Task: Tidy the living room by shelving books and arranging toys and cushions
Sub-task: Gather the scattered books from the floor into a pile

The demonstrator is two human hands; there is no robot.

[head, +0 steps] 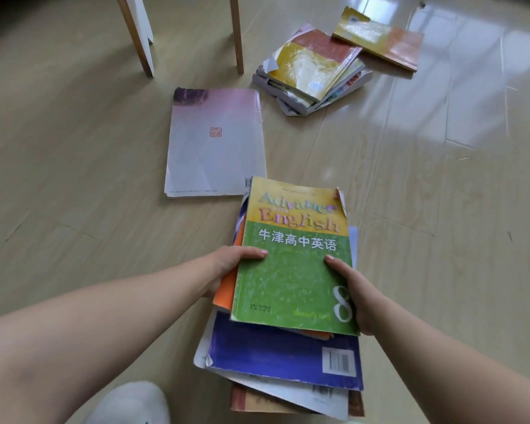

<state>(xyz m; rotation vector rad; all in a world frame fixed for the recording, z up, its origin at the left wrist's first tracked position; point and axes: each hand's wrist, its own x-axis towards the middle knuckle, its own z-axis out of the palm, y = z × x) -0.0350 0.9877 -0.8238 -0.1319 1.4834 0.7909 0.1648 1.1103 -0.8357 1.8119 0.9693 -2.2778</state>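
I grip the green textbook atop a book stack, left hand and right hand clasping its sides, fingers hidden beneath. Beyond on the floor: a pale book, then a ragged pile near wooden legs.

wooden legs, glossy floor, white slipper

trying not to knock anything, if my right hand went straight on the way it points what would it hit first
The right hand grips the green book, pointing up and left across its cover. Going on, it would likely meet the left hand first, though depth is unclear.
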